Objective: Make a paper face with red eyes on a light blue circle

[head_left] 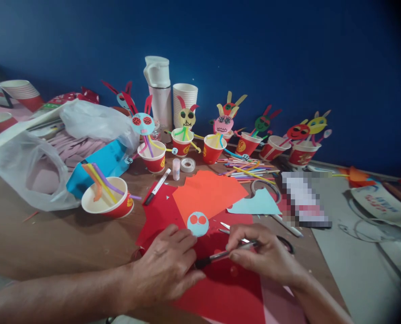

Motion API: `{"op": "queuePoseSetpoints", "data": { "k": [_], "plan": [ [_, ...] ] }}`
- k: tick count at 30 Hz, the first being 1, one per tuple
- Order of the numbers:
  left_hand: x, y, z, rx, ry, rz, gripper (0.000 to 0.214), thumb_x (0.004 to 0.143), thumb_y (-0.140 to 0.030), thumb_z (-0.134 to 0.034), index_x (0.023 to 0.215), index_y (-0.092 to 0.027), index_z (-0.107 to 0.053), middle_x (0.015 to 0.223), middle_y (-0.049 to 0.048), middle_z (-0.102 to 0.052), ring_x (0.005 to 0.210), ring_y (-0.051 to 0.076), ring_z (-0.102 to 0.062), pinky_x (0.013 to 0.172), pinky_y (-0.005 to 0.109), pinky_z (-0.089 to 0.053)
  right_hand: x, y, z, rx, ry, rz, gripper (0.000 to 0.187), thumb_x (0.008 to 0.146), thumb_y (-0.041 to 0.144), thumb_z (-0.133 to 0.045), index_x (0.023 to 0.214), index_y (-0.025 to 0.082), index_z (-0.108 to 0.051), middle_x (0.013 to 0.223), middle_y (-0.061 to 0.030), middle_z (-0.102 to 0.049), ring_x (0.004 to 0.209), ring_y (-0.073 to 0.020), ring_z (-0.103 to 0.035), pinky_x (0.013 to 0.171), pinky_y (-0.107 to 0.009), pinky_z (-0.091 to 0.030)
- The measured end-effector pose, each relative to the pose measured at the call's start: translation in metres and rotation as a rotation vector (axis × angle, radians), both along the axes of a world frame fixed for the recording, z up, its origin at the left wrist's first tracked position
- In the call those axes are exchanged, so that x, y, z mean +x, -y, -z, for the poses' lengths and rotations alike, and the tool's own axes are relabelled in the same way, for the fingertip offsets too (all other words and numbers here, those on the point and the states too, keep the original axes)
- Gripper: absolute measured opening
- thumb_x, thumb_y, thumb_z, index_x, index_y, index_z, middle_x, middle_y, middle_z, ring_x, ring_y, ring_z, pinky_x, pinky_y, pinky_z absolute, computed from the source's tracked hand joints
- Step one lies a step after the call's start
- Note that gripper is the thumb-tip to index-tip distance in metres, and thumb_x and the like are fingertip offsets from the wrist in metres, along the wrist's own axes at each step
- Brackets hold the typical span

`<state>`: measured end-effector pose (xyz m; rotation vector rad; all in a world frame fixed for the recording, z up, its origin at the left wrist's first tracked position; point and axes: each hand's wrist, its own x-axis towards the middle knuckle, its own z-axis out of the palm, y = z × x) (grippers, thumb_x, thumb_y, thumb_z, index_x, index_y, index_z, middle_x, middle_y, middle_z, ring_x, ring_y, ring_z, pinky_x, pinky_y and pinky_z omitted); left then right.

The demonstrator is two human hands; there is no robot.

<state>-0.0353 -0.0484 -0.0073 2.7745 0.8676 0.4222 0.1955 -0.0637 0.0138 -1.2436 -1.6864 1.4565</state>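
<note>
My left hand (168,267) rests on a red paper sheet (227,288), fingers curled, fingertips touching the lower edge of a light blue paper circle (197,223) with two red eye spots. Whether it pinches anything I cannot make out. My right hand (266,254) grips a dark pen (217,257) that points left and down onto the red sheet, just below the blue circle. Scissors (236,230) lie under and behind my right hand, blades toward the circle. An orange sheet (209,193) lies on the red one.
A red paper cup with straws (107,202) stands left. A marker (157,186), glue stick (176,169) and tape roll (188,164) lie behind the papers. Paper-faced cup figures (217,144) line the blue wall. A plastic bag (34,153) sits left, loose straws (247,170) right.
</note>
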Motion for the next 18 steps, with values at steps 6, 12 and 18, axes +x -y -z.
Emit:
{"op": "queuePoseSetpoints", "data": {
  "k": [6, 12, 18],
  "plan": [
    [-0.001, -0.001, 0.005, 0.014, -0.034, 0.019, 0.019, 0.086, -0.032, -0.047, 0.082, -0.018, -0.059, 0.088, 0.0046, -0.059, 0.087, 0.020, -0.052, 0.084, 0.038, -0.036, -0.012, 0.003, 0.010, -0.033, -0.108, 0.041, 0.018, 0.073, 0.031, -0.066, 0.085, 0.018, -0.059, 0.072, 0.0022, -0.057, 0.055, -0.0074, -0.053, 0.050, -0.018, -0.042],
    [-0.001, -0.001, 0.004, -0.038, -0.066, 0.040, 0.012, 0.083, -0.023, -0.049, 0.088, -0.016, -0.057, 0.089, 0.0045, -0.057, 0.088, 0.019, -0.051, 0.084, 0.035, -0.035, -0.037, 0.004, 0.007, 0.036, 0.086, -0.111, 0.010, 0.074, 0.022, -0.063, 0.084, 0.020, -0.065, 0.079, 0.0009, -0.067, 0.071, -0.0113, -0.060, 0.064, -0.019, -0.046],
    [-0.003, -0.002, 0.003, 0.007, -0.071, 0.049, 0.017, 0.085, -0.029, -0.049, 0.090, -0.016, -0.058, 0.092, 0.0059, -0.059, 0.094, 0.020, -0.052, 0.092, 0.036, -0.032, -0.038, 0.006, 0.010, 0.064, 0.096, -0.035, 0.011, 0.073, 0.015, -0.060, 0.080, 0.020, -0.067, 0.077, -0.0004, -0.070, 0.071, -0.0129, -0.063, 0.065, -0.022, -0.048]
  ]
}}
